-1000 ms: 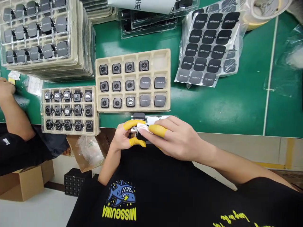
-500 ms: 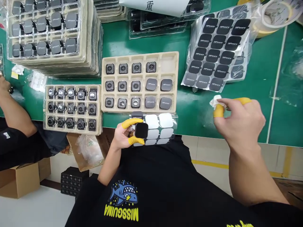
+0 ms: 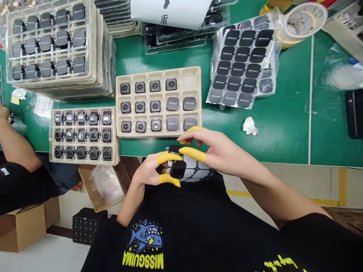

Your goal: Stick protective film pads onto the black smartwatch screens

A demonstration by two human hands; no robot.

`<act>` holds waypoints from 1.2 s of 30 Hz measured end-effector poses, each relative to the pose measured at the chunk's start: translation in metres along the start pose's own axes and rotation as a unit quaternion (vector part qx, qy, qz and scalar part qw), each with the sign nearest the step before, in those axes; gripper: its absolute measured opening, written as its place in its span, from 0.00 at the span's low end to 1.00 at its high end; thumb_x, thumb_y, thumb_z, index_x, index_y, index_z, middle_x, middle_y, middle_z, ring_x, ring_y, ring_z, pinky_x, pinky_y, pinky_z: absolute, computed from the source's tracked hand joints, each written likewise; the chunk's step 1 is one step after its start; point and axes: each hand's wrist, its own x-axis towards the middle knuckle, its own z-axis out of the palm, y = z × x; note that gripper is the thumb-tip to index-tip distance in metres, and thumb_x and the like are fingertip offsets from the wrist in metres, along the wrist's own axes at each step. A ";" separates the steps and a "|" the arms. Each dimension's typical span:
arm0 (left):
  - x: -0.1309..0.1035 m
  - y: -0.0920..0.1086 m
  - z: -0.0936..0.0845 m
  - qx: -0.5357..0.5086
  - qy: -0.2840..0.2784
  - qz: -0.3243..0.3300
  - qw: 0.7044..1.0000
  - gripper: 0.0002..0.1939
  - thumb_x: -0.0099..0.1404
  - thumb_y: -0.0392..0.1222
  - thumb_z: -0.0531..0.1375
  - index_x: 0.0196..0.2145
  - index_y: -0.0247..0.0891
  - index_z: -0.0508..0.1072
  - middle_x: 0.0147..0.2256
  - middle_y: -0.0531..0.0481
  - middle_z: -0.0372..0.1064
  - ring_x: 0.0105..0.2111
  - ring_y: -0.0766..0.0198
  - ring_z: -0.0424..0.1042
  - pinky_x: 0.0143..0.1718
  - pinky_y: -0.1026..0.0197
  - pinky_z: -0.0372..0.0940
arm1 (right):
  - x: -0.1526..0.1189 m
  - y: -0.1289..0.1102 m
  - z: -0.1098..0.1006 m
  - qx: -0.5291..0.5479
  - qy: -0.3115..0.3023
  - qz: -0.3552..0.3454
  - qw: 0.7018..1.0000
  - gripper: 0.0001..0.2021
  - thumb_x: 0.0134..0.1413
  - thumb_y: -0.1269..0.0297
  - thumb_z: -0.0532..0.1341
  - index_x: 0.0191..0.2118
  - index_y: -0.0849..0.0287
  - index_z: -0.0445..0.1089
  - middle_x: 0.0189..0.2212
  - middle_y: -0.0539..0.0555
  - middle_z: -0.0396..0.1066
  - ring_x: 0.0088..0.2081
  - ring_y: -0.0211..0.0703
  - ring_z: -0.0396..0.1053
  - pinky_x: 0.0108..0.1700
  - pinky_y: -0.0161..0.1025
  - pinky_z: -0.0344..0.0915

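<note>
My left hand (image 3: 151,169), with yellow finger cots on thumb and forefinger, grips a black square watch body (image 3: 178,169), its dark glossy face up. Behind the watch, a sheet of labels (image 3: 195,169) hangs over the table's front edge; whether my left hand also holds it I cannot tell. My right hand (image 3: 218,151) reaches over that sheet, thumb and forefinger apart, the thumb tip beside a dark label (image 3: 175,149). Just beyond lies a beige tray (image 3: 159,138) of watch bodies, some topped with dark labels, its far right pocket bare.
A crumpled white wipe (image 3: 250,126) lies on the green table (image 3: 227,132). Further back are label sheets (image 3: 238,69), tape rolls (image 3: 304,20) and tall tray stacks (image 3: 51,41). A second watch tray (image 3: 83,136) sits left, near another person's arm (image 3: 17,139).
My right hand has let go of the white wipe, now on the table, and moved left to the label sheet. The watch in my left hand has tilted slightly.
</note>
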 end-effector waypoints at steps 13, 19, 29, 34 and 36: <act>0.000 0.000 -0.009 -0.014 -0.045 0.019 0.999 0.37 0.64 0.63 0.76 0.64 0.41 0.80 0.44 0.41 0.82 0.37 0.60 0.80 0.37 0.60 0.77 | 0.023 0.012 0.020 0.056 0.013 0.009 0.998 0.04 0.70 0.63 0.65 0.39 0.53 0.72 0.37 0.50 0.77 0.37 0.43 0.71 0.38 0.42 0.65; 0.001 0.001 -0.006 -0.040 -0.010 -0.001 0.999 0.39 0.59 0.62 0.79 0.62 0.41 0.82 0.45 0.42 0.83 0.41 0.59 0.81 0.35 0.64 0.79 | 0.024 0.021 0.027 -0.040 0.118 -0.122 0.985 0.07 0.72 0.71 0.63 0.41 0.51 0.69 0.37 0.50 0.77 0.38 0.45 0.74 0.40 0.43 0.69; -0.017 -0.018 0.004 -0.126 0.066 -0.036 0.989 0.44 0.52 0.69 0.81 0.58 0.37 0.85 0.45 0.40 0.83 0.41 0.56 0.84 0.37 0.62 0.80 | 0.009 0.025 0.047 -0.224 0.226 -0.353 0.880 0.12 0.69 0.78 0.61 0.47 0.51 0.73 0.43 0.55 0.84 0.44 0.51 0.79 0.42 0.50 0.71; -0.017 -0.019 0.005 -0.136 0.084 -0.012 0.987 0.44 0.52 0.67 0.82 0.60 0.39 0.84 0.46 0.43 0.82 0.38 0.60 0.81 0.35 0.63 0.77 | 0.000 0.022 0.044 -0.187 0.218 -0.349 0.892 0.07 0.73 0.73 0.63 0.46 0.52 0.73 0.42 0.56 0.85 0.42 0.49 0.79 0.42 0.49 0.74; -0.015 -0.015 0.004 -0.125 0.093 -0.010 0.988 0.43 0.52 0.67 0.82 0.59 0.39 0.85 0.44 0.44 0.82 0.38 0.61 0.80 0.36 0.63 0.77 | -0.006 0.019 0.039 -0.129 0.212 -0.322 0.914 0.04 0.75 0.67 0.64 0.45 0.50 0.73 0.42 0.55 0.84 0.41 0.50 0.80 0.41 0.49 0.75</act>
